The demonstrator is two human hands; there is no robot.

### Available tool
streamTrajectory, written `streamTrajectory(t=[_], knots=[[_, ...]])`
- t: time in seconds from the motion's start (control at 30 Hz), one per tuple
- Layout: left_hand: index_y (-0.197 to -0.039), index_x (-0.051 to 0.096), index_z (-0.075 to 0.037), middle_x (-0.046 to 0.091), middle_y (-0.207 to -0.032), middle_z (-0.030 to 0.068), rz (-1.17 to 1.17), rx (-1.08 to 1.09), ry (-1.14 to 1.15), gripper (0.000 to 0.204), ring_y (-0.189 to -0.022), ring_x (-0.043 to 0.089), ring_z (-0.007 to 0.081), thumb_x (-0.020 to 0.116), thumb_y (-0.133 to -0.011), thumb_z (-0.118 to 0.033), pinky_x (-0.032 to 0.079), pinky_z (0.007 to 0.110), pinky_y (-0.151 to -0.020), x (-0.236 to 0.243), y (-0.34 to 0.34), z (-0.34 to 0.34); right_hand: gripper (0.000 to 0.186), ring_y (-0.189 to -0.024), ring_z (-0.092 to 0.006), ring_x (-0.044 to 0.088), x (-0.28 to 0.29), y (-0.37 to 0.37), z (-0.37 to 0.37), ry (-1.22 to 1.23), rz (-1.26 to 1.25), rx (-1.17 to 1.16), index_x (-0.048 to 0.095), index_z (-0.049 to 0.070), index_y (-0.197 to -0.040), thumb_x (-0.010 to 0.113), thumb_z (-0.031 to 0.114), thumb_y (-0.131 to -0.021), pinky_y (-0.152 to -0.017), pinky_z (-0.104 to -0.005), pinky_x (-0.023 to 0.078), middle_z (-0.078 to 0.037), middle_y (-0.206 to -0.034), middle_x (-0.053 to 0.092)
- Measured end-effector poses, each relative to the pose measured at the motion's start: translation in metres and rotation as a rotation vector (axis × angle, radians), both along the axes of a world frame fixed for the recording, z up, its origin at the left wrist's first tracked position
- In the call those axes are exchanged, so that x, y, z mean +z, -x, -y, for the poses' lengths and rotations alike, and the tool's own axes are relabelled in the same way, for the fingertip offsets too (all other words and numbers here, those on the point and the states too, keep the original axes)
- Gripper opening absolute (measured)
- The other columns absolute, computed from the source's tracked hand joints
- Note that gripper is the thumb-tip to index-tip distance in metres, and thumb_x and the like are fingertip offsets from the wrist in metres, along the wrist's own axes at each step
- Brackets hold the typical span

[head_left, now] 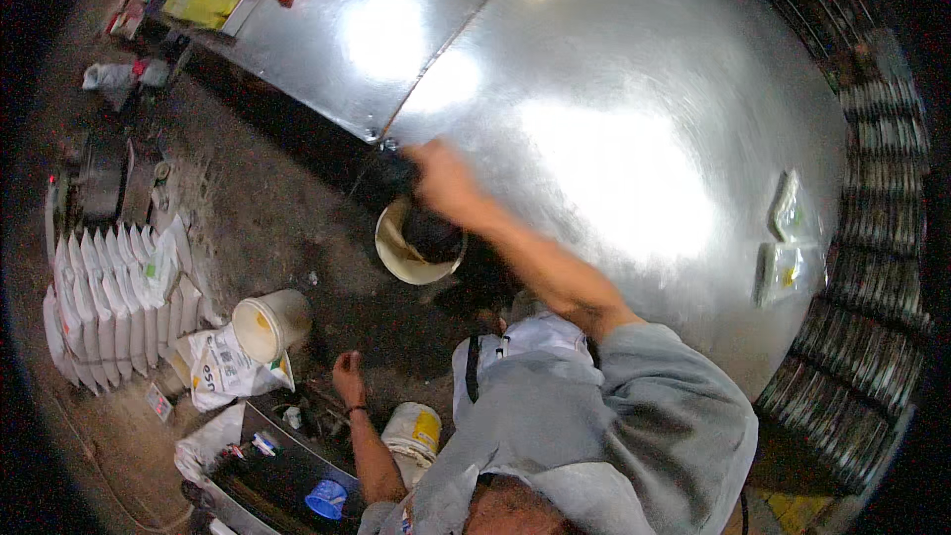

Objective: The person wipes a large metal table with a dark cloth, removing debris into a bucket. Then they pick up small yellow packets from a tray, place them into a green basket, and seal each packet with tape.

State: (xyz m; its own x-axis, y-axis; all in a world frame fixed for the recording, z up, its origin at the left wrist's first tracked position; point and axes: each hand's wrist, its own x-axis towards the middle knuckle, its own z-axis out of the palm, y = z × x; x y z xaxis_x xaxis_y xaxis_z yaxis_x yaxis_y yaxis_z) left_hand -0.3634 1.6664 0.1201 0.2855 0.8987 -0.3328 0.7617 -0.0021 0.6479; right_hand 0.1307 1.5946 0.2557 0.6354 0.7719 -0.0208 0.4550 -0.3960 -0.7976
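Cream bucket [401, 267] stands near the right hand [441, 178], too blurred to judge openness or grip (left hand [348, 379] half-curled, apparently empty).

Workshop interior, as indicated by a broad sheet-metal tabletop [733, 89] beside a stained, dark floor [267, 223]. Stacked white sacks [114, 297] and a pale bucket [272, 325] appear beyond the tabletop's left edge; densely filled racks [877, 258] line its right edge.

Tabletop [693, 69]: sheet metal, smooth, glossy, faintly swirl-marked
Open bucket [392, 250]: plastic by its look, smooth
Shirt [555, 416]: cloth, matt, creased
Floor [263, 198]: matt, rough-looking
Blue cup [326, 500]: plastic, slightly glossy
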Motion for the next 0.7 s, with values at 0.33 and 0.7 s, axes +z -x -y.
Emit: streamTrajectory(t=[0.33,0.7], knots=[[-0.088,0.068,0.000,0.062,-0.075,0.0156,-0.158,0.115,-0.008,0.036,-0.070,0.057,0.0289,0.064,-0.092,-0.036,0.046,0.045,-0.072,-0.040,0.159,0.155,0.040,-0.097,-0.0400,0.066,-0.041,-0.288,0.148,0.531,0.323,-0.594,0.059,0.004,-0.128,0.057,0.009,-0.088,-0.083,-0.0487,0.052,-0.024,-0.109,0.066],[-0.086,0.071,0.001,0.070,-0.093,0.0172,-0.234,0.463,0.186,0.036,-0.090,0.068,0.0280,0.074,-0.086,-0.035,0.051,0.043,-0.079,0.060,0.017,0.110,0.044,-0.103,-0.0408,0.056,-0.031,-0.171,-0.132,-0.077,0.257,0.335,0.064,0.007,-0.123,0.054,-0.001,-0.081,-0.092,-0.0492,0.045,-0.022,-0.112,0.059]])
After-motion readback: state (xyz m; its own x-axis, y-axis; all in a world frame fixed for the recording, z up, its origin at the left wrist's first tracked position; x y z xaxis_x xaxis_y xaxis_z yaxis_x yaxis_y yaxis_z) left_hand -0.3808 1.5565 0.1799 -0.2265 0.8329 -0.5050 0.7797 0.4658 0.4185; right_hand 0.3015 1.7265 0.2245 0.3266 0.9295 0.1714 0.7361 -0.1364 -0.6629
